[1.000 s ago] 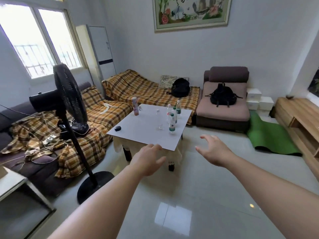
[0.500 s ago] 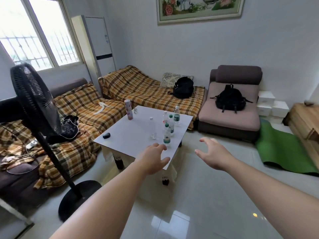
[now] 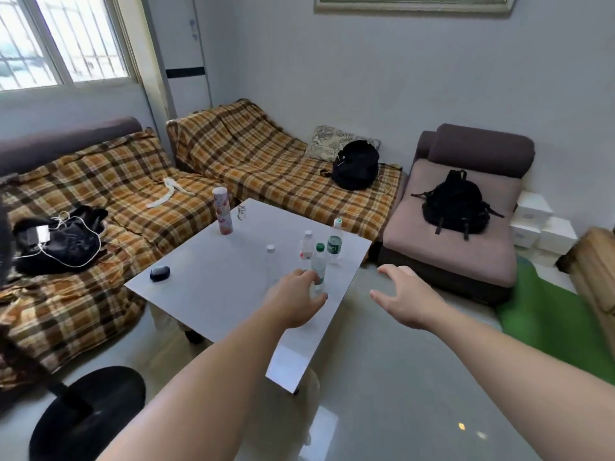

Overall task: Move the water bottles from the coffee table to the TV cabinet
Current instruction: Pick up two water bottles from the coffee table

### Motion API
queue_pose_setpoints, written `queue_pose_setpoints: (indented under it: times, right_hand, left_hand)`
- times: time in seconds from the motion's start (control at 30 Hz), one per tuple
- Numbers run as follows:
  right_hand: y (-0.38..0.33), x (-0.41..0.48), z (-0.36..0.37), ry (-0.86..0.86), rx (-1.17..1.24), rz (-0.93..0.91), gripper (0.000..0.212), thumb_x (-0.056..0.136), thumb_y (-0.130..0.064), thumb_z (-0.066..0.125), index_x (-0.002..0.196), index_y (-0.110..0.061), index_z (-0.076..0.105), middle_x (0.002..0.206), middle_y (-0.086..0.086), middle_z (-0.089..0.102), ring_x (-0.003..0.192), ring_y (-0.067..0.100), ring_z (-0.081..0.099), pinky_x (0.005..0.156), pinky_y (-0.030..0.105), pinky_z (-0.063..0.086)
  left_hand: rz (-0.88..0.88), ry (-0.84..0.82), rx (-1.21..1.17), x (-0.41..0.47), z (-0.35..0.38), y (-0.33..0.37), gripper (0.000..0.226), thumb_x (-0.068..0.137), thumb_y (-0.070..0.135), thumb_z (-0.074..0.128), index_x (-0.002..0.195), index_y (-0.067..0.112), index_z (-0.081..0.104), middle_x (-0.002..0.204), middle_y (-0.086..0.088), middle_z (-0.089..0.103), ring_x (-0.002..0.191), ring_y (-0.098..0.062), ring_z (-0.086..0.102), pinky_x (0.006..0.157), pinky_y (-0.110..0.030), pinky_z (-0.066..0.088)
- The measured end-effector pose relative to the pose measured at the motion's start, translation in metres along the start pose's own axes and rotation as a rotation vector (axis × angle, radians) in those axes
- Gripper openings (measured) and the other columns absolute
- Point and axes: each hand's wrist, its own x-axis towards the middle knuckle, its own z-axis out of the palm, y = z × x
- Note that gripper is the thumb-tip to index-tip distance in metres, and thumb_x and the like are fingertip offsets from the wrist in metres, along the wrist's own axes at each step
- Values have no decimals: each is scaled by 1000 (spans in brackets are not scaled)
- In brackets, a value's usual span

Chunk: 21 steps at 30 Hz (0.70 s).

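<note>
Several clear water bottles stand upright on the white coffee table (image 3: 213, 287). The nearest has a green cap (image 3: 318, 262); behind it are a white-capped bottle with a red label (image 3: 307, 246), one with a green label (image 3: 334, 242) and a faint clear one (image 3: 270, 257). My left hand (image 3: 294, 299) is over the table with its fingers apart, just in front of the green-capped bottle and holding nothing. My right hand (image 3: 404, 296) hangs open past the table's right edge. A wooden corner of the TV cabinet (image 3: 595, 261) shows at the far right.
A pink cylinder (image 3: 222, 210), a small dark case (image 3: 159, 273) and glasses lie on the table. Plaid sofas run along the left and back, with black backpacks (image 3: 356, 164) on them. A green mat (image 3: 549, 314) lies at the right and a fan base (image 3: 88, 412) at the lower left.
The view has closed in on the coffee table. Both hands have reached forward, and my left hand is now over the tabletop, right by the green-capped bottle.
</note>
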Motion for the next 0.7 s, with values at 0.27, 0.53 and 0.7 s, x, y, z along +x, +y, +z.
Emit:
queue_pose_setpoints:
  times: [0.27, 0.53, 0.7]
  right_hand:
    - [17, 134, -22, -42, -50, -47, 59, 89, -46, 53, 141, -25, 35, 149, 1, 32, 124, 22, 47, 95, 36, 44]
    - [50, 301, -22, -156, -18, -155, 60, 90, -46, 54, 142, -22, 36, 150, 6, 33, 129, 25, 42, 103, 40, 40]
    - [63, 389, -17, -265, 18, -191, 60, 90, -44, 54, 142, -21, 36, 149, 9, 35, 129, 26, 42, 102, 38, 37]
  left_hand:
    - [-31, 37, 10, 115, -9, -1, 47, 87, 50, 52, 128, 26, 49, 135, -2, 51, 113, -21, 53, 91, -34, 44]
    - [-242, 73, -16, 237, 7, -16, 45, 86, 52, 49, 123, 28, 50, 126, -2, 55, 106, -22, 55, 84, -34, 46]
    - [-458, 64, -191, 294, 30, -9, 45, 87, 46, 52, 127, 26, 46, 131, -5, 51, 111, -25, 54, 85, -32, 40]
